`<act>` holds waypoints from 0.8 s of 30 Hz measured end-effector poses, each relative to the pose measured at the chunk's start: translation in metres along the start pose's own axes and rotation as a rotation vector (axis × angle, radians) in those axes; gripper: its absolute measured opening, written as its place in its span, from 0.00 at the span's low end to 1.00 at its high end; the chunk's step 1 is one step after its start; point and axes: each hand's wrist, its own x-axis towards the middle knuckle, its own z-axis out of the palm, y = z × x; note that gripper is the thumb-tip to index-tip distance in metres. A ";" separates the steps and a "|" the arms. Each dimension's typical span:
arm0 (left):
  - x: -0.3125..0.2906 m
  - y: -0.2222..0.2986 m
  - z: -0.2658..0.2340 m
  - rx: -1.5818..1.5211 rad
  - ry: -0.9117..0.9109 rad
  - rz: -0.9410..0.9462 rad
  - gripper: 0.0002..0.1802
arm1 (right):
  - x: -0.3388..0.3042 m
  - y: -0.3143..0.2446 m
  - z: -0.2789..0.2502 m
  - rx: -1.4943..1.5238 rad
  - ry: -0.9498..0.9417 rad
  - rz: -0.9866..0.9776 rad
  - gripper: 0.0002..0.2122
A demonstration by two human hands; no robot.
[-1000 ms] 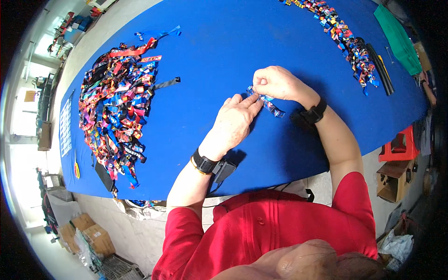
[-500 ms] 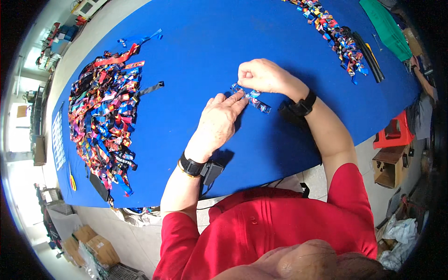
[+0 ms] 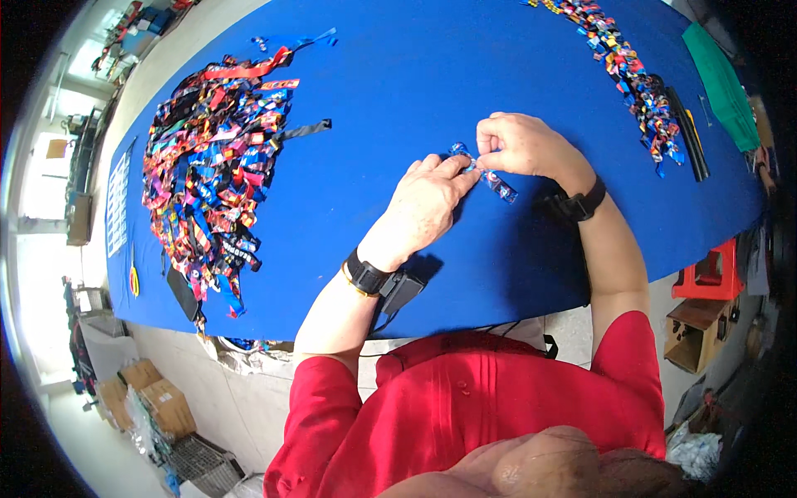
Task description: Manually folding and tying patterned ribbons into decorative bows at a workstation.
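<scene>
A short strip of blue patterned ribbon [image 3: 501, 187] lies slantwise on the blue-covered table, its middle mostly hidden by my fingers. My left hand [image 3: 425, 202] rests palm down, fingers stretched out and pressing on the ribbon from the left. Above the strip's middle, my right hand [image 3: 525, 148] is closed in a pinch with thumb and forefinger at the ribbon, close to the left fingertips. Just how much ribbon is in that pinch is hidden. Each wrist carries a black strap, the left one with a dark box.
A large heap of mixed ribbon pieces [image 3: 203, 178] covers the left of the blue table [image 3: 374, 91]. A long row of small ribbon pieces [image 3: 631, 79] runs along the right, beside dark rods [image 3: 691, 137] and a green bin [image 3: 722, 87]. Yellow-handled scissors [image 3: 134, 280] lie at the left edge.
The whole view has shifted, so the table things sit farther right. My right pinch has moved nearer along the ribbon, toward its middle; my left hand still presses the strip.
</scene>
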 end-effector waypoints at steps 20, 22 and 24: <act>-0.008 -0.025 -0.025 -0.394 -0.111 -0.139 0.19 | 0.000 -0.005 0.000 0.009 -0.035 0.034 0.09; -0.010 -0.028 -0.023 -0.430 -0.099 -0.144 0.19 | 0.000 -0.007 0.000 -0.002 -0.038 0.043 0.09; -0.009 -0.028 -0.023 -0.437 -0.100 -0.143 0.19 | -0.001 -0.006 0.001 -0.010 -0.028 0.032 0.09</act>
